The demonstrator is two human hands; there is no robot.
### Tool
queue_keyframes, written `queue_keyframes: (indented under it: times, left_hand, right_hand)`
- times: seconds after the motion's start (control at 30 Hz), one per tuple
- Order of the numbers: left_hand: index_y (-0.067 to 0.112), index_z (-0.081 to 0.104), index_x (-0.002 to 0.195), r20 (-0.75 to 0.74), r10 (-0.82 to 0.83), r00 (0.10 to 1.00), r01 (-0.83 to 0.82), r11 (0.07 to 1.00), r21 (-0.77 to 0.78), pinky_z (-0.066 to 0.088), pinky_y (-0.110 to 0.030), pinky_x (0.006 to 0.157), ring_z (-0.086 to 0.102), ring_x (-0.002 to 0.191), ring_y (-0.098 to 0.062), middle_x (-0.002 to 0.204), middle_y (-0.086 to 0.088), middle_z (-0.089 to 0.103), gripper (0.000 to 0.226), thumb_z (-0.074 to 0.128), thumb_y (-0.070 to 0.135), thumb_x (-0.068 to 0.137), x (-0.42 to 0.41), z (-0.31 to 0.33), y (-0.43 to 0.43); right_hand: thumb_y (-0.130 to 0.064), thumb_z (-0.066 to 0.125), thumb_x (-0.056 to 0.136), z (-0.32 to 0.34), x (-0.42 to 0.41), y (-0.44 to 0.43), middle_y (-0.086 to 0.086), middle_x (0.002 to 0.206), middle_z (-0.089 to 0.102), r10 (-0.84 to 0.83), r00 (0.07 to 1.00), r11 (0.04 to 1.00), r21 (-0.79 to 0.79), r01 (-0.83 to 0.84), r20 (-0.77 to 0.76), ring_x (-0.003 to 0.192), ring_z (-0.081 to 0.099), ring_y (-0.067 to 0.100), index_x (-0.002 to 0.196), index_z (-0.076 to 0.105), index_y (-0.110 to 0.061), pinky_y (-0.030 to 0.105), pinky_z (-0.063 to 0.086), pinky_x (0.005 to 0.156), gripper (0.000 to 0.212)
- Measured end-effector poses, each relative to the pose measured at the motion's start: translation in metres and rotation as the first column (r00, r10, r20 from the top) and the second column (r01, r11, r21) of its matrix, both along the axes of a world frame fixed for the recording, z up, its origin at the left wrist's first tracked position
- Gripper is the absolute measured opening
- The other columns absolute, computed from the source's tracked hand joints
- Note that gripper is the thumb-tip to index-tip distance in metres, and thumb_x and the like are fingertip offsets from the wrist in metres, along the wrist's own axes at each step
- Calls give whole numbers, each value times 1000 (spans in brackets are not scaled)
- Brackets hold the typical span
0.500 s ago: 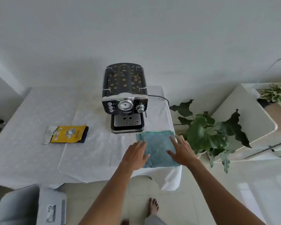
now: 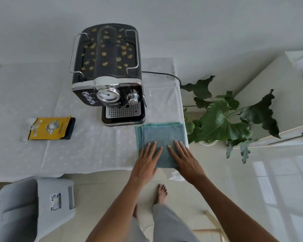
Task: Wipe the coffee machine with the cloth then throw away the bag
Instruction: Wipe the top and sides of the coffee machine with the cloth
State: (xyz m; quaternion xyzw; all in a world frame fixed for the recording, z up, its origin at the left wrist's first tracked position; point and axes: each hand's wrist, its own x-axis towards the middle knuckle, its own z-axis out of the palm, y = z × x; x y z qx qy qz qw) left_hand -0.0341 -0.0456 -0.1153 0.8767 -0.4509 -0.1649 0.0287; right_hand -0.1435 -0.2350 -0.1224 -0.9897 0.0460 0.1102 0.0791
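Teal microfibre, folded into a rectangle: the cloth lies flat just in front of the espresso machine, off its front right corner, with its long axis running from the machine toward me. I see both hands palm-down on the cloth's near half. The left hand and right hand have straight, slightly spread fingers lying on the fabric, gripping nothing.

The machine faces me, with a round gauge, a chrome knob and a perforated drip tray at the front. A small nameplate sits under the gauge, but its lettering is too blurred for me to read. Yellowish specks dot its black top.

The yellow-and-black bag lies flat to the left of the machine, well apart from it. Its long axis runs across the machine's front, black end toward the machine and pale end away. It bears a cup picture and a line of print I cannot make out.

A leafy plant stands to the right of the machine, beyond the edge of the white tablecloth.
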Motion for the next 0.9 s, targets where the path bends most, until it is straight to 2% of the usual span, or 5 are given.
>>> queue_keyframes:
  times: [0.17,0.27,0.43,0.63,0.9]
  left_hand:
    - [15,32,152,4,-28,1000,28,995,-93,30,-46,117,25,147,-33,160,-14,25,56,46,28,99,3,9,4]
    - [14,56,134,3,15,1000,-14,985,-173,51,-38,100,61,119,-28,136,-10,60,39,52,21,97,9,27,3]
    - [15,66,115,-10,233,972,-212,865,-456,56,-31,63,70,72,-22,95,-2,75,25,59,16,91,23,79,10]
    - [17,67,119,86,346,934,-193,694,-694,50,-14,73,70,87,-10,111,6,72,28,51,21,97,69,170,21]
    - [13,74,110,55,400,915,-166,496,-852,52,-14,85,69,94,-8,106,1,74,26,68,24,88,127,272,65]
  right_hand:
    - [-13,59,97,27,5,-6,12,166,19,23,997,998,52,-20,-67,151,26,34,159,25,-24,42,42,111,71]
    - [-14,40,106,52,11,-7,1,167,18,11,991,995,100,3,-134,152,25,27,159,20,-28,43,48,106,59]
    - [-15,44,103,103,34,-8,-6,155,45,-51,998,993,112,47,32,102,69,31,154,31,-33,43,59,70,56]
    - [-3,53,95,206,91,-8,-5,141,60,33,967,979,187,-83,253,111,67,28,153,36,-37,44,58,85,69]
    - [-15,60,97,296,147,5,-10,111,75,-36,864,855,464,-234,502,96,70,9,127,68,-28,25,54,82,33]
